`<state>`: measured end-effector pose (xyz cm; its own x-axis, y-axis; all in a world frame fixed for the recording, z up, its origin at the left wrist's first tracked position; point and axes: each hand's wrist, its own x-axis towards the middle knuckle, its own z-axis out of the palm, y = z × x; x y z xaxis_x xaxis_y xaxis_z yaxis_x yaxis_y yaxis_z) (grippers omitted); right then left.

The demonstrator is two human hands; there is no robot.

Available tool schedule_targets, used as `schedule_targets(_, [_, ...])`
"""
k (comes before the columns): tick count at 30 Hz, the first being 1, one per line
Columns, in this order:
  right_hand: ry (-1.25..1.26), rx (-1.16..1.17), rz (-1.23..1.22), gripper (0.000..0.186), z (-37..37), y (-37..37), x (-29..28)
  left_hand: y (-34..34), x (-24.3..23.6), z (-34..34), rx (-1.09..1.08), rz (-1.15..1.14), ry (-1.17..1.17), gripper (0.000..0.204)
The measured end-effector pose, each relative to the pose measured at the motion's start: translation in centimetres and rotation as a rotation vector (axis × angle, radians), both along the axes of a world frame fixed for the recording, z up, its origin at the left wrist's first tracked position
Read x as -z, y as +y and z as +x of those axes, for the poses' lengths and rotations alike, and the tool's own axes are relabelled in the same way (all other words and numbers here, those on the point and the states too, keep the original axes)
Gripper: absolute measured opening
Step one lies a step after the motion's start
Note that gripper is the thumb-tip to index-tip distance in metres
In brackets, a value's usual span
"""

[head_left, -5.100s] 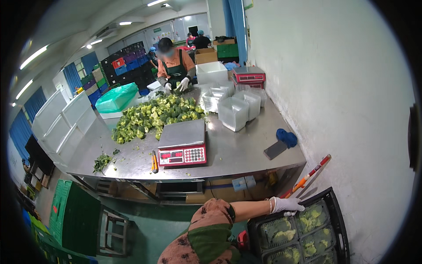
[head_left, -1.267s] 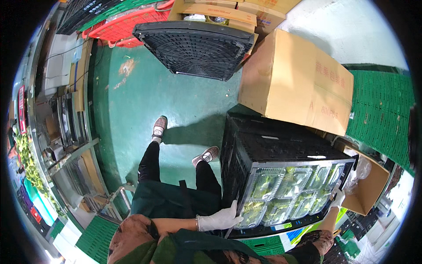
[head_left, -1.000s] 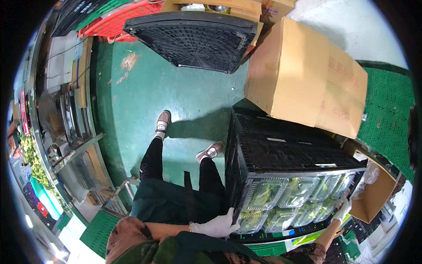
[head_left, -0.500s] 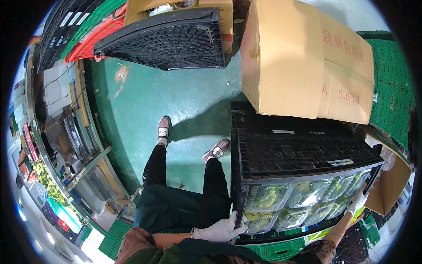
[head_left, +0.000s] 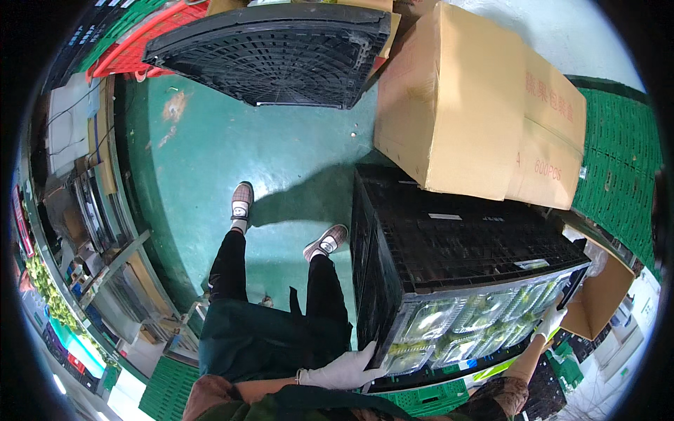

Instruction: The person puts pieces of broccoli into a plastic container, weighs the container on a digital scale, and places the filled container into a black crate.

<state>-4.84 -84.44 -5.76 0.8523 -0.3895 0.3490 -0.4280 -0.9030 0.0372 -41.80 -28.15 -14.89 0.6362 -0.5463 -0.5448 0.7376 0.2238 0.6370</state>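
Black crate: the loaded black crate (head_left: 484, 256) is down at the person's right front, open side toward the camera. Can't tell if it's sitting on something or hanging free.
Clear boxes: two rows of clear boxes (head_left: 484, 309) with green veg inside, packed snug.
Left hand: gloved left hand (head_left: 340, 370) is pinching the near left corner, thumb and fingers around the rim.
Right hand: gloved right hand (head_left: 551, 321) is wrapped on the right end rim, fingertips partly hidden, so can't say how tight.
Weight and feel: I'd guess fairly heavy when full. Crate looks stiff, box lids look thin and easy to crush. Smooth gloves might slip a bit on plastic.
Where to grab: both end rims, honestly, never the lids.
Cardboard: big cardboard box (head_left: 484, 105) just beyond the crate, so knuckle room looks tight there.
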Motion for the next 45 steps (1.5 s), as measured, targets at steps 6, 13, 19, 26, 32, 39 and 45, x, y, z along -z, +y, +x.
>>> schedule_targets(6, [0.005, -0.020, 0.012, 0.077, 0.0, 1.5, 1.1, 0.6, -1.0, 0.5, -0.104, 0.026, -0.005, 0.049])
schedule_targets(13, [0.053, 0.200, -0.150, 0.084, -0.4, 2.5, 1.5, 1.2, -1.0, 1.0, -0.058, 0.011, -0.020, 0.039])
schedule_targets(19, [0.017, 0.197, -0.237, 0.078, 0.6, 1.2, 2.1, 1.6, -0.2, 1.3, 0.080, -0.072, 0.022, 0.046])
schedule_targets(26, [0.360, 0.277, -0.363, 0.079, -0.3, 4.1, -2.5, 5.0, -1.7, 3.7, 0.325, -0.046, -0.004, 0.054])
schedule_targets(32, [-0.280, -0.567, 0.275, 0.054, 3.4, 27.5, -1.9, 15.4, 1.5, -0.8, -0.240, 0.272, -0.174, 0.053])
schedule_targets(39, [0.140, -1.225, 0.225, 0.077, -5.5, 74.6, -1.5, 27.2, 7.6, -6.4, -0.447, 0.786, -0.343, 0.037])
schedule_targets(45, [0.484, -1.178, -0.047, 0.122, -3.7, 92.0, 9.9, 37.8, 9.1, -9.3, -0.611, 0.833, -0.182, 0.034])
